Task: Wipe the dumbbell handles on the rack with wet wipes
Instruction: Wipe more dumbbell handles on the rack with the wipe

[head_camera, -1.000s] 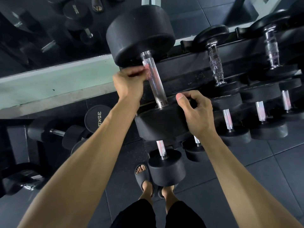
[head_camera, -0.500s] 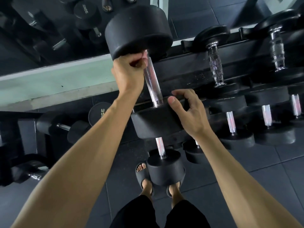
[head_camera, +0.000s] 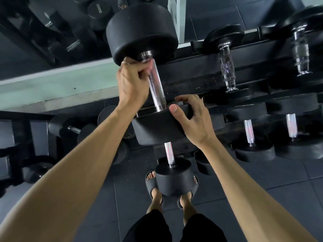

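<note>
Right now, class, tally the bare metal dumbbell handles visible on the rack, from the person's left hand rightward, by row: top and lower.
Top-row handles: 3
Lower-row handles: 3
Total: 6

Both bare forearms reach up and forward from the lower corners, converging toward twelve o'clock; the left hand [head_camera: 132, 82] sits higher, at about eleven o'clock of the right, its wrist straight, fingers curled tight and knuckles bunched in a closed grip; the right hand [head_camera: 194, 119] is lower, at about five o'clock of the left, wrist bent back a little, thumb [head_camera: 174, 110] stretched out toward nine o'clock, fingers arched and half-curled.
</note>
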### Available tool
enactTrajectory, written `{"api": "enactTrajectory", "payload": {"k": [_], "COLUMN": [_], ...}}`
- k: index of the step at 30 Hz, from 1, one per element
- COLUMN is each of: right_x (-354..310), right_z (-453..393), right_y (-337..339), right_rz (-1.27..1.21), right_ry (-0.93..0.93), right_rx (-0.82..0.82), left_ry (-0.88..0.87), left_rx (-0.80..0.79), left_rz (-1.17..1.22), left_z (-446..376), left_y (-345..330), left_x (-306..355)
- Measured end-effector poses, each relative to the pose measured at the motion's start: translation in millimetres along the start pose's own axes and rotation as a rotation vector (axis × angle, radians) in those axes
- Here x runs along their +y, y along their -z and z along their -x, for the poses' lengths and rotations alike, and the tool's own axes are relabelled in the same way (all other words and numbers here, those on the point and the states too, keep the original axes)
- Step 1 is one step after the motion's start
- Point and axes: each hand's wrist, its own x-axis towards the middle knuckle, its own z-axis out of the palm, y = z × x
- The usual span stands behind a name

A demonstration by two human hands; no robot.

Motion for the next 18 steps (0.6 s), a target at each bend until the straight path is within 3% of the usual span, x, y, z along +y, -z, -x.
{"api": "enactTrajectory", "payload": {"k": [3, 8, 13, 18], "right_x": [0.9, 1.7, 0.1, -0.4], "right_z": [-0.1, 0.1, 0.6, 0.7], "right_y": [0.0, -0.9, -1.4, -1.1], "right_rz": [0.005, -0.009, -0.008, -0.006], "right_ry": [0.011, 0.004, 0.011, 0.003], "right_rx": [0.002, 0.011, 0.013, 0.012], "left_ry": [-0.070, -0.108, -0.227, -0.025], "left_rx": [-0.086, -0.042, -0.351, -0.135], "left_rz": [-0.067, -0.093, -0.190, -0.041], "left_z": [5.0, -13.5, 7.9, -13.4], "left_y": [4.7, 3.3, 20.2, 16.7], "left_x": [-7.2, 0.5, -3.9, 0.9]}}
